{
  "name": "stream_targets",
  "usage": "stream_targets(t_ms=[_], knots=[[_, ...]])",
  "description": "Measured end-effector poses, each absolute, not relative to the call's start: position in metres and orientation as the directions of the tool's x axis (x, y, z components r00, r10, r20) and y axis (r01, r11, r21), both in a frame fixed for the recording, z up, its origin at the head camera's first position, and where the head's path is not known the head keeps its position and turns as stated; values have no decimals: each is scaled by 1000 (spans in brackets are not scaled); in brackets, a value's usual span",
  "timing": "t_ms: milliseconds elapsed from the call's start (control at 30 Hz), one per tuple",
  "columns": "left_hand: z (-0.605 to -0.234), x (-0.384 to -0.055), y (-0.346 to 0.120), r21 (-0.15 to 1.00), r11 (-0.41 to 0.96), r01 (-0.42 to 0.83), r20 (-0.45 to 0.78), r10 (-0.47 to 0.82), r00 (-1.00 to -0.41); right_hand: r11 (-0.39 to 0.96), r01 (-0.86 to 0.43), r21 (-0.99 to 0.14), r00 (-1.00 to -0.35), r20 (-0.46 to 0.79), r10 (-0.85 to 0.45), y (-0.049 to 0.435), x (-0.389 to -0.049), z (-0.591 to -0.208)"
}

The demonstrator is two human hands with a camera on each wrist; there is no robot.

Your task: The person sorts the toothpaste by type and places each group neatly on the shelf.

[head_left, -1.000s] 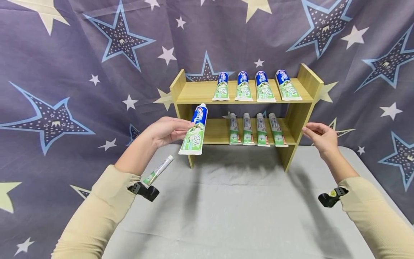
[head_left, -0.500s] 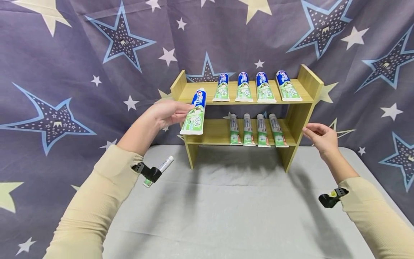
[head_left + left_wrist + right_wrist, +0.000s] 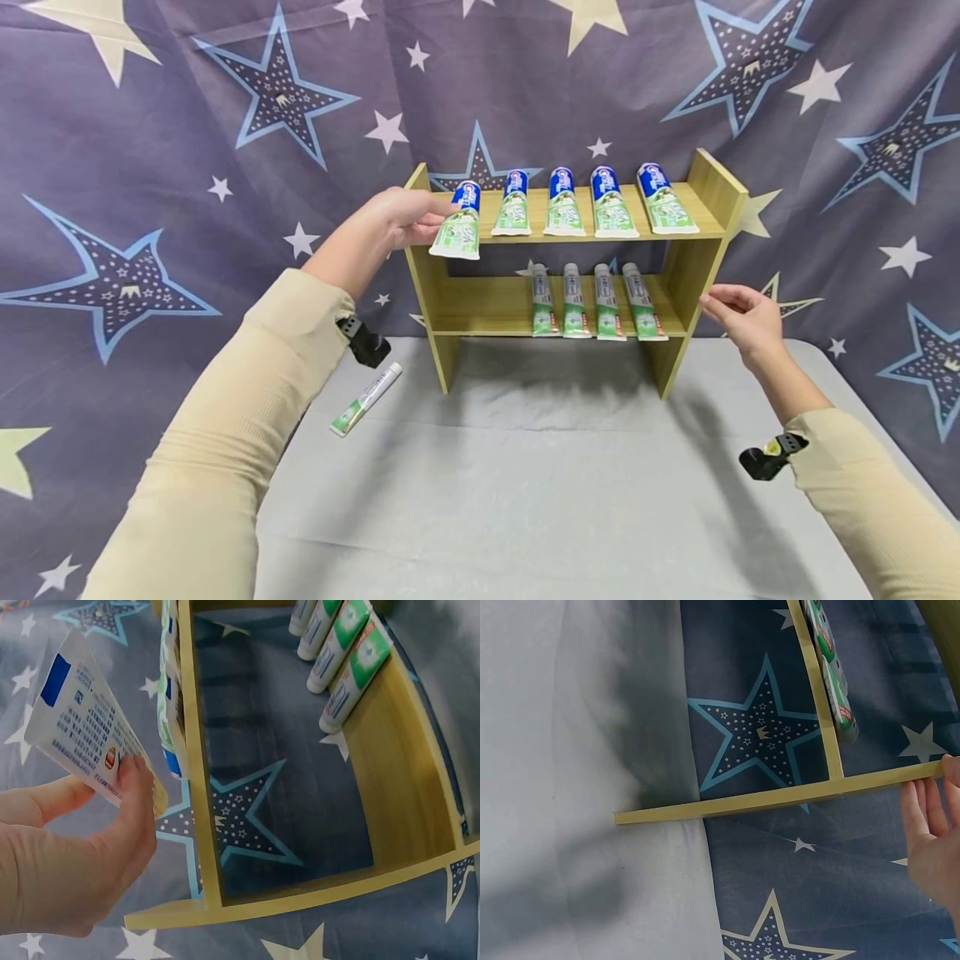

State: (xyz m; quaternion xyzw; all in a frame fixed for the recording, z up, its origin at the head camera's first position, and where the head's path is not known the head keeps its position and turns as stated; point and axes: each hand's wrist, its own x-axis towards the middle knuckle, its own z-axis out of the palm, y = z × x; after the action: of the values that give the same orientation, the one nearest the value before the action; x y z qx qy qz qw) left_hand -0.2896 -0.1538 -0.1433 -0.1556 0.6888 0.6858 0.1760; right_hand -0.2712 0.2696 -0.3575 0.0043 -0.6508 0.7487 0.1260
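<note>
My left hand (image 3: 408, 218) pinches a toothpaste tube (image 3: 459, 232), blue at the cap end and green and white toward the flat end. It is at the upper left of a two-tier wooden shelf (image 3: 480, 304), beside the upper board. In the left wrist view the tube's white printed back (image 3: 88, 727) faces the camera, thumb and fingers at its edges. My right hand (image 3: 752, 323) grips the front edge of the shelf's right side panel; the right wrist view shows fingers (image 3: 919, 814) against the panel (image 3: 765, 801).
Several matching blue-green tubes (image 3: 562, 204) lie in a row on the upper board. Several slimmer silver-green tubes (image 3: 573, 302) line the lower board's right part. Another slim tube (image 3: 366, 400) lies on the grey tabletop (image 3: 540, 500) left of the shelf. A starry cloth (image 3: 150, 167) hangs behind.
My left hand has lifted the toothpaste tube from in front of the lower tier up to the upper board's left end. My right hand stays at the side panel.
</note>
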Motion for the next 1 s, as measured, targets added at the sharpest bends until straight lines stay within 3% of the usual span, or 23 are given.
stream_targets(t_ms=[133, 433, 800, 1000], knots=[[-138, -306, -145, 878, 4, -479, -479, 29, -877, -102, -189, -977, -968, 168, 188, 271, -271, -357], [-146, -348, -140, 834, 152, -530, -527, -64, -848, -125, -204, -971, -966, 179, 187, 272, -271, -357], [-153, -358, -133, 863, 286, -417, -345, -269, -899, -107, -203, -973, -967, 181, 181, 270, -273, -358], [-165, -381, -137, 715, 592, -372, -198, -339, -920, -110, -203, -973, -967, 181, 180, 270, -273, -357]])
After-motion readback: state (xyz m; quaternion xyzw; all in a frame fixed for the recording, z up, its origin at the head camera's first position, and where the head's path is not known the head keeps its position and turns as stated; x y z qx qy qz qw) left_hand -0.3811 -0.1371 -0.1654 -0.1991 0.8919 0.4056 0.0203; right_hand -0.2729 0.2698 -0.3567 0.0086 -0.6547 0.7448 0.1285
